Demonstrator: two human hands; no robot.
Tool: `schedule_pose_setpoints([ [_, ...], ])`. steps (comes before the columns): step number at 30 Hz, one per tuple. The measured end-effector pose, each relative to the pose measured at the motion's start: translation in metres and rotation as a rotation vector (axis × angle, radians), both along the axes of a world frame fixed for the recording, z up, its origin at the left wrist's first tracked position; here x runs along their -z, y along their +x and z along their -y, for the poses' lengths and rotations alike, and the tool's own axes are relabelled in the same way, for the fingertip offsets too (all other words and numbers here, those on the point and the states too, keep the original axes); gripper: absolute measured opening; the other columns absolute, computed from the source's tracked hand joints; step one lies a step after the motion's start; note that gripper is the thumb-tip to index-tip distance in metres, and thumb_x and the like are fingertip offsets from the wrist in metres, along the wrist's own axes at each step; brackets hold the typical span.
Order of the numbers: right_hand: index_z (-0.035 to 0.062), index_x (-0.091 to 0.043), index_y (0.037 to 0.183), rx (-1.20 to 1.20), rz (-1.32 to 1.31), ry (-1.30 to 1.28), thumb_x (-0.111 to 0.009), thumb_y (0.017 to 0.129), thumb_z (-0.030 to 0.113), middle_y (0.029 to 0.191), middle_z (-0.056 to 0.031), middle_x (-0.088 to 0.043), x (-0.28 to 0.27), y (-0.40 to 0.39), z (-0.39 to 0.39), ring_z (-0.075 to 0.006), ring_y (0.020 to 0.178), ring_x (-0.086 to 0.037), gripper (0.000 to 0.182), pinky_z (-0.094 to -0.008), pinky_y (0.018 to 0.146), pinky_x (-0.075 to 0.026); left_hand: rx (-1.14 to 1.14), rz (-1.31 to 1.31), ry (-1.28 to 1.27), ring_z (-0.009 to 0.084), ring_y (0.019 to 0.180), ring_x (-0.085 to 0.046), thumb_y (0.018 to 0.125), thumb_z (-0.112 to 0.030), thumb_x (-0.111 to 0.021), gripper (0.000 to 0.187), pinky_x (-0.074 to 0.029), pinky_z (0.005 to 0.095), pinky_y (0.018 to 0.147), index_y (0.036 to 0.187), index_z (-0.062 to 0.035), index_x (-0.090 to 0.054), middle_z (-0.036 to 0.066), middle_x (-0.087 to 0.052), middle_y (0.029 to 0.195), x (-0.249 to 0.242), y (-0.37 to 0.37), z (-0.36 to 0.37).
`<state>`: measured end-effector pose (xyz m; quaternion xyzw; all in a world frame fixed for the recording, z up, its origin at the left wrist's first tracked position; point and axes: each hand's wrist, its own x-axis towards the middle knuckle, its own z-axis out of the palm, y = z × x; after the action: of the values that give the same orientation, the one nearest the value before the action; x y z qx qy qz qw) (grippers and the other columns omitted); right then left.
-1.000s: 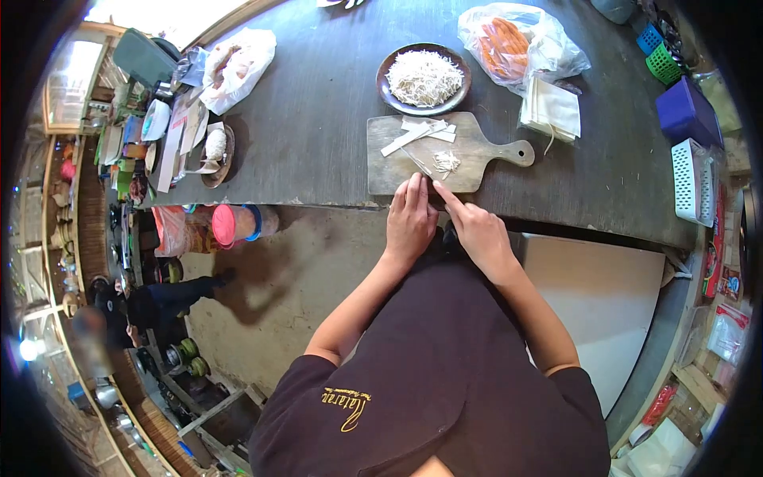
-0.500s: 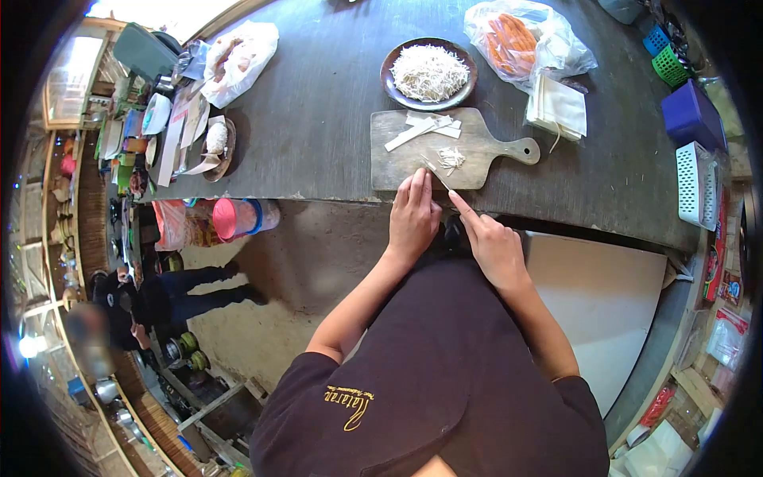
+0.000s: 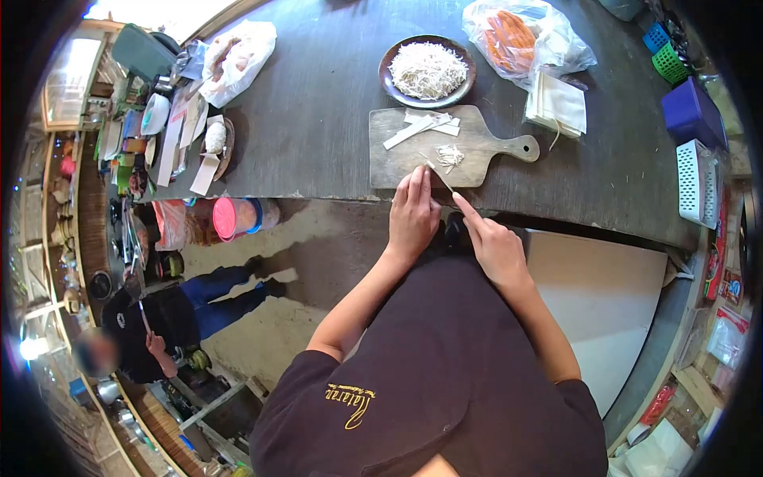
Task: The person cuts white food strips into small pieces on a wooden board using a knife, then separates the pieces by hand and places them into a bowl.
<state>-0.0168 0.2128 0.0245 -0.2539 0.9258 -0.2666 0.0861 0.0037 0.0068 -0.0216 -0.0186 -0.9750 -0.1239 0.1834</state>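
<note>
A wooden cutting board [image 3: 389,171] with a handle lies at the table's near edge. My left hand [image 3: 413,211] rests at its front edge, fingers pressed together on a small pale piece. In my right hand [image 3: 494,242] is a knife [image 3: 442,181], index finger stretched along it, its blade angled over the board beside my left fingertips. Thin white shreds [image 3: 449,157] lie just beyond the blade, and flat white strips [image 3: 417,131] lie further back on the board. Behind the board stands a dark round plate [image 3: 387,78] heaped with white shreds [image 3: 429,70].
A plastic bag with orange contents [image 3: 510,44] and folded cream cloth [image 3: 556,105] sit at the back right. Another filled bag [image 3: 237,63] lies at the left. White basket [image 3: 698,183] stands at the right edge. A co-worker [image 3: 167,318] stands at lower left.
The co-worker has shifted right and now holds a long thin object across the body. My knife blade has tilted slightly; my hands have barely moved.
</note>
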Motion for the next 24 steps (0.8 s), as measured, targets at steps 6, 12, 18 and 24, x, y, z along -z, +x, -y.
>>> schedule_pose_setpoints([
  [6,0.0439,-0.043,0.165,0.009,-0.022,-0.012,-0.058,0.111,0.029,0.073,-0.0133,-0.065,-0.007,0.001,0.0,-0.0358,0.064,-0.072,0.059,-0.0511,0.057,-0.059,0.011,-0.015,0.018,0.0372,0.138,-0.051,0.088,-0.009,-0.065,0.065,-0.045,0.044,0.119,0.148,0.0129,-0.053,0.022,-0.053,0.151,-0.001,-0.001,0.0],
  [12,0.0428,-0.043,0.165,-0.017,-0.034,0.007,-0.057,0.111,0.028,0.077,-0.0149,-0.069,0.0,-0.012,0.019,-0.0361,0.067,-0.074,0.058,-0.0508,0.06,-0.061,0.002,-0.013,0.003,0.0372,0.137,-0.052,0.089,-0.009,-0.065,0.061,-0.045,0.0438,0.119,0.145,0.0131,-0.056,0.022,-0.054,0.15,-0.001,0.0,-0.001],
  [18,0.0421,-0.044,0.165,-0.011,-0.078,-0.024,-0.058,0.11,0.027,0.076,-0.0147,-0.069,0.008,-0.021,0.032,-0.0365,0.065,-0.074,0.058,-0.0501,0.059,-0.061,0.009,-0.02,0.058,0.0398,0.135,-0.052,0.089,-0.005,-0.063,0.059,-0.045,0.047,0.117,0.144,0.0149,-0.055,0.024,-0.053,0.149,-0.003,-0.002,-0.002],
  [24,0.0445,-0.044,0.164,0.019,-0.038,-0.006,-0.059,0.111,0.029,0.069,-0.0118,-0.062,-0.004,0.0,0.004,-0.0355,0.058,-0.069,0.058,-0.0514,0.054,-0.057,-0.003,-0.018,0.03,0.0353,0.14,-0.05,0.089,-0.009,-0.066,0.063,-0.044,0.0432,0.12,0.147,0.0121,-0.055,0.021,-0.054,0.151,0.002,-0.001,-0.001],
])
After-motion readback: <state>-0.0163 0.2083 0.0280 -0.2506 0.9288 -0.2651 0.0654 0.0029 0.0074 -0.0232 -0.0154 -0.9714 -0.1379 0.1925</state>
